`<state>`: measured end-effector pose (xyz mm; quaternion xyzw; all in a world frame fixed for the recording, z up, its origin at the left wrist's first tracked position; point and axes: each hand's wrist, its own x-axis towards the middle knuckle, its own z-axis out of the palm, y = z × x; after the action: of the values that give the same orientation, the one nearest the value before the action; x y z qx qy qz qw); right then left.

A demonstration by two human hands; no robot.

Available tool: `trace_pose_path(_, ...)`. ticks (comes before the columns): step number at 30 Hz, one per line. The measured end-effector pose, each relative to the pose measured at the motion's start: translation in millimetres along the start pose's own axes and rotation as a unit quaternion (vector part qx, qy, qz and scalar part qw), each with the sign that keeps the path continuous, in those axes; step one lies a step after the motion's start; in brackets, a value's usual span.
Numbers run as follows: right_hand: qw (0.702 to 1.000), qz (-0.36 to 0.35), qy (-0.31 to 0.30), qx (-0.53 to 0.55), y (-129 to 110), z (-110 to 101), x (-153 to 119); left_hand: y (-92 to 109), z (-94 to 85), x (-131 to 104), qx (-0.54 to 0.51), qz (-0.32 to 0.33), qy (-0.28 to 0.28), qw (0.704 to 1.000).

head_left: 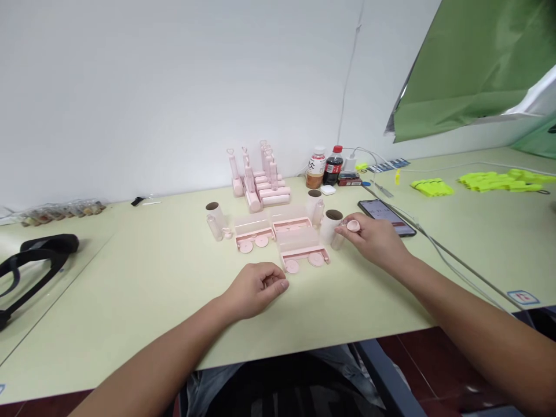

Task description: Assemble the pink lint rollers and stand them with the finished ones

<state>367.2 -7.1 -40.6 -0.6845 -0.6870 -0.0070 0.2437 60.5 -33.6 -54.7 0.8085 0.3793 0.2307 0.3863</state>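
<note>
My right hand (376, 240) is closed with fingertips pinched at a small clear bottle (337, 241). A small pink cap (353, 226) shows at its fingers. A white roll with a brown hollow end (329, 233) stands beside them. My left hand (256, 291) lies on the table, fingers loosely curled, thumb apart, with nothing seen in it. Just beyond it is an open pink case (304, 252) with two pink discs in front. Two similar cases, a left one (254, 234) and a back one (292, 225), lie behind. More rolls and clear bottles stand at the left (219, 217) and back (314, 201).
Pink cylinders with upright loop-topped pieces (273, 197) stand by the wall. Two drink bottles (324, 168), a phone (386, 217), a white cable (443, 255) and yellow-green bundles (499, 180) are right. A black strapped object (39, 260) lies left.
</note>
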Motion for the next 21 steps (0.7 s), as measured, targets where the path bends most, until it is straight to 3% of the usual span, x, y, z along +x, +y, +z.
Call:
trace_pose_path(11,1.0,0.0,0.002,0.031,-6,4,10,-1,-0.7,0,0.007,-0.002,0.0,1.0)
trace_pose_path(17,0.996,0.06,0.049,0.043,-2,-13,0,1,-1.4,0,0.008,-0.011,-0.005,1.0)
trace_pose_path(21,0.996,0.074,0.01,0.047,12,-25,-2,1,-1.0,0,0.005,-0.014,-0.006,1.0)
